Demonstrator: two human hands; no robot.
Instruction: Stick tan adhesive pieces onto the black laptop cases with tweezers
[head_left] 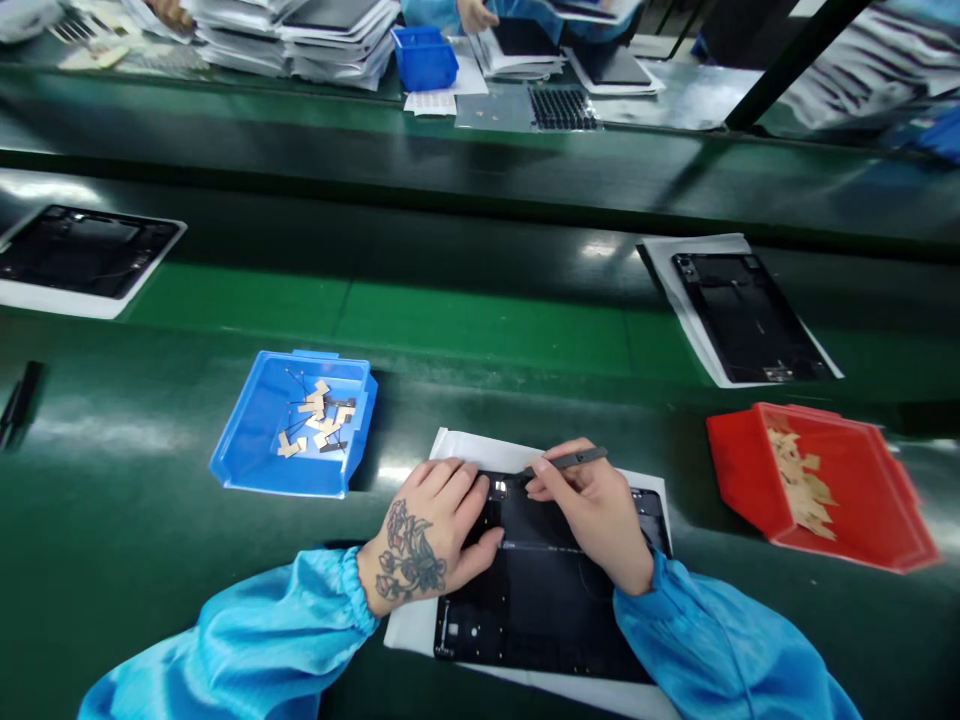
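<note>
A black tablet back housing [540, 610] lies on a white sheet [412, 627] in front of me. My left hand [427, 540], tattooed on its back, rests over the housing's upper left edge. Its fingers are stretched out and hold nothing. In a pinch, my right hand [592, 505] grips a slim dark pen-like tool [583, 458] near the housing's top edge; the tool's tip is hard to see behind the fingers. A small bright part [497, 488] shows on the housing between the two hands.
A blue bin [289, 480] with small tan-backed cable parts stands at left. At right is a red bin [877, 510] of tan strips. Two more housings, left [82, 250] and right [754, 315], lie beyond. A co-worker's hand [476, 15] and stacked tablets show across the bench.
</note>
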